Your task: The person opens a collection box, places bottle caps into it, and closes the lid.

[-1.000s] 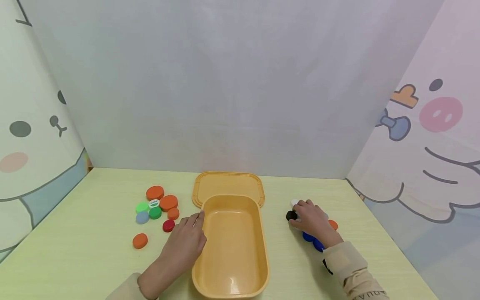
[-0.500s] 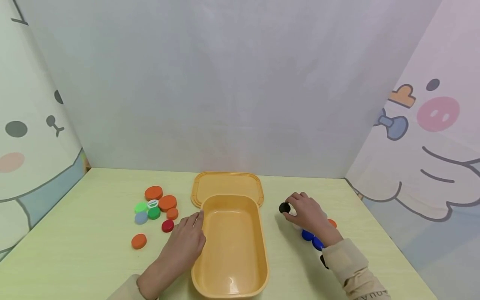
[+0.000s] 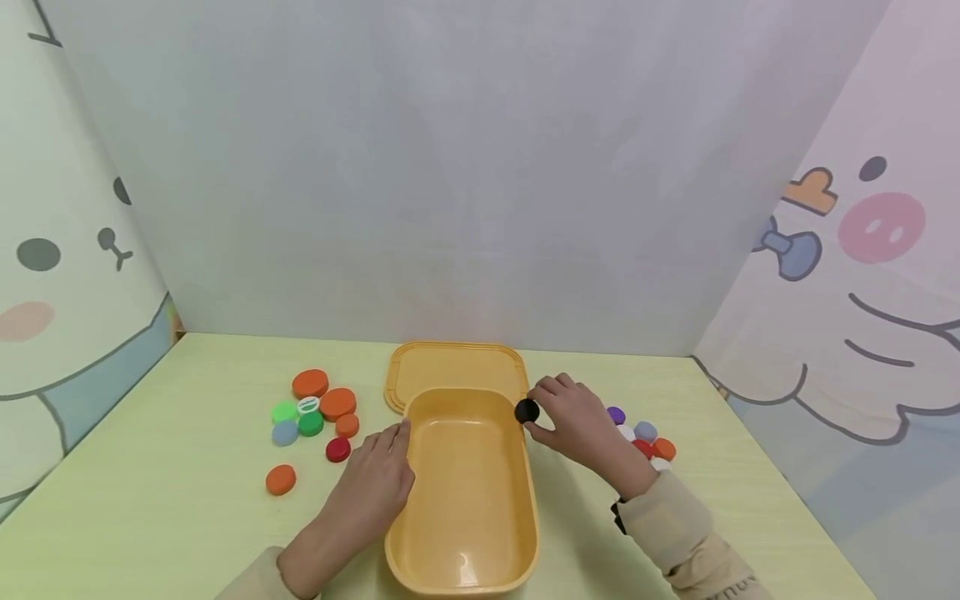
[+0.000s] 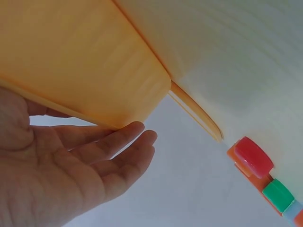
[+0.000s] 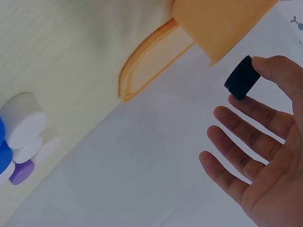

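Observation:
In the head view, my right hand (image 3: 581, 429) pinches a black bottle cap (image 3: 527, 412) at the far right corner of a yellow-orange plastic box (image 3: 531, 517). The right wrist view shows the black cap (image 5: 242, 78) between thumb and index fingertip, the other fingers spread. My left hand (image 3: 371, 483) rests along the box's left rim, its fingers fairly straight. Seen from the left wrist, fingertips (image 4: 137, 126) lie right at the rim, and part of the hand is hidden behind the box wall. Nothing lies inside the box.
The box's flat lid (image 3: 457, 365) lies behind it. On the left are several caps, among them orange (image 3: 310, 384), green (image 3: 311, 424) and red (image 3: 338, 450) ones. Purple (image 3: 616, 415), orange (image 3: 664, 449) and other caps lie right, partly hidden by the right arm. Cloth walls enclose the table.
My right hand has picked the black cap from the right-hand group and carried it left to the box's rim. The left hand has stayed on the box.

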Tool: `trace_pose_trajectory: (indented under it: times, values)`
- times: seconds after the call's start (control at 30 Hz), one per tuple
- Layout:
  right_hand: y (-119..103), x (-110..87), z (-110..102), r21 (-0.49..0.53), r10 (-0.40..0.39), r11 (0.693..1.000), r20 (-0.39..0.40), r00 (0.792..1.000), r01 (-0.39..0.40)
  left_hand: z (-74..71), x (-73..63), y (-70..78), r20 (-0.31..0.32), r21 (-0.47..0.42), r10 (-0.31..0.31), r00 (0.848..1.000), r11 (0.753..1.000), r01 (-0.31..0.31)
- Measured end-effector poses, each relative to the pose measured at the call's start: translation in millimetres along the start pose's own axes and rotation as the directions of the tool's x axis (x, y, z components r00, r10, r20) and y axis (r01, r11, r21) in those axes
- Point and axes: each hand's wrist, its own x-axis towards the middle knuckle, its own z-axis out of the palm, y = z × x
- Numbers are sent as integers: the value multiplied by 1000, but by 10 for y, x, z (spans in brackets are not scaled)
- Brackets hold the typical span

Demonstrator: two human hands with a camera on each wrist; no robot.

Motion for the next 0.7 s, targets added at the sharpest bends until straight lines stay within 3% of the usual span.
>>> trace_pose_trajectory:
  times: [0.3,0.57,0.7]
  values:
    - [-282,119,29,15,-95,995,16,995,95,36,11,4,8,-1,-13,1000,1000,13]
    - [-423,163,199,37,-174,984,67,982,172,69,-5,-6,-37,-7,2,999,1000,-2]
    - [-462,179,290,36,-196,980,82,977,194,63,-12,3,-28,-13,-6,1000,1000,5]
